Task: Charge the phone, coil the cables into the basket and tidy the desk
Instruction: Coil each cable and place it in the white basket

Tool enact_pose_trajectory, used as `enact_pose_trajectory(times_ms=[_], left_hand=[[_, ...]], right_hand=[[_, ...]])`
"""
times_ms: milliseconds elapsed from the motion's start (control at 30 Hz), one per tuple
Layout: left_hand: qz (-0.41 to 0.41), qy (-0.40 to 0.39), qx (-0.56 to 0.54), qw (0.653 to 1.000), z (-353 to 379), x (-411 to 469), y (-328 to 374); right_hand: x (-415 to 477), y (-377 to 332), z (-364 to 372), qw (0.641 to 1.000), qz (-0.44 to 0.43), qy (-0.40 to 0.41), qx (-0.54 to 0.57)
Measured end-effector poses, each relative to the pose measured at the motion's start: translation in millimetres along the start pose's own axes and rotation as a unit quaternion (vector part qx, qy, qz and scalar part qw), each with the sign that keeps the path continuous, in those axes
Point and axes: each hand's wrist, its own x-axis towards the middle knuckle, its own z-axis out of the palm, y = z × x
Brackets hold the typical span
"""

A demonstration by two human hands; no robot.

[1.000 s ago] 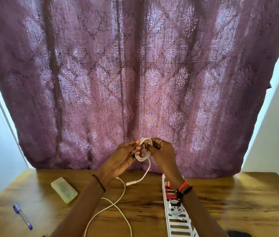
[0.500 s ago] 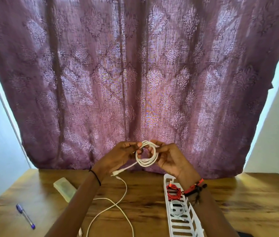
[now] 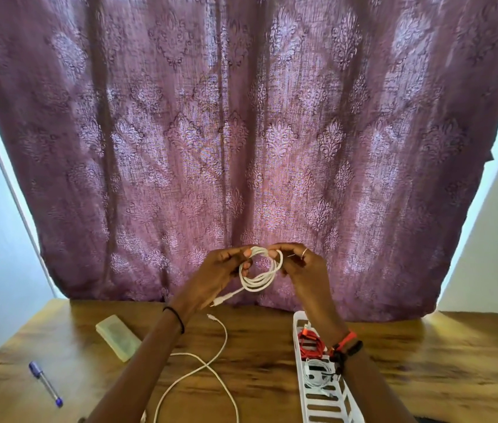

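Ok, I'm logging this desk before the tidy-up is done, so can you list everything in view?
held cable: one, white, coiled, raised above the desk's far edge
loose cable: one, white, uncoiled on the desk centre
basket: one, white, slotted, right of centre
red cable: one, coiled in the basket's far end
white coil: one, in the basket, nearer than the red cable
block: one, pale green, left of centre
pen: one, blue-capped, far left
desk: one, brown wood
curtain: one, purple patterned, behind the desk
left hand: pinches the held cable
right hand: pinches the held cable
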Motion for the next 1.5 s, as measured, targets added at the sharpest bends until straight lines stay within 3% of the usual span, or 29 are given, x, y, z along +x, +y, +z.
enact_pose_trajectory(times_ms=[167,400,533,600,700,833,967,1067,1133,1267,1500], left_hand=[[0.012,-0.020,0.080,0.996,-5,-2,-1],[0.068,0.000,0.246,0.967,-10,-2,-3],[0.073,0.007,0.273,0.959,-16,-1,-6],[0.061,0.037,0.236,0.969,-16,-1,-8],[0.022,0.102,0.090,0.991,-13,-3,-12],[-0.003,0.131,-0.097,0.987,-5,-8,-11],[-0.019,0.153,-0.189,0.970,9,-11,-10],[-0.013,0.166,-0.215,0.962,19,-11,-13],[0.000,0.185,-0.223,0.957,26,-9,-17],[0.027,0.222,-0.233,0.946,40,-8,-21],[0.017,0.176,-0.237,0.955,52,-12,-25]], right_hand=[[-5,-9,-1,0.964,0.175,-0.062,0.189],[-1,-11,-8,0.958,0.238,-0.138,0.085],[2,-4,-15,0.947,0.252,-0.199,0.004],[6,1,-15,0.957,0.229,-0.179,-0.010],[8,8,-11,0.979,0.155,-0.133,-0.010],[9,18,-7,0.993,0.043,-0.075,-0.079],[8,37,-2,0.966,-0.057,0.038,-0.250],[3,43,10,0.949,-0.093,0.075,-0.292],[0,45,18,0.947,-0.093,0.099,-0.291],[-3,45,30,0.972,0.026,0.083,-0.219],[-1,42,22,0.970,0.053,0.047,-0.234]])
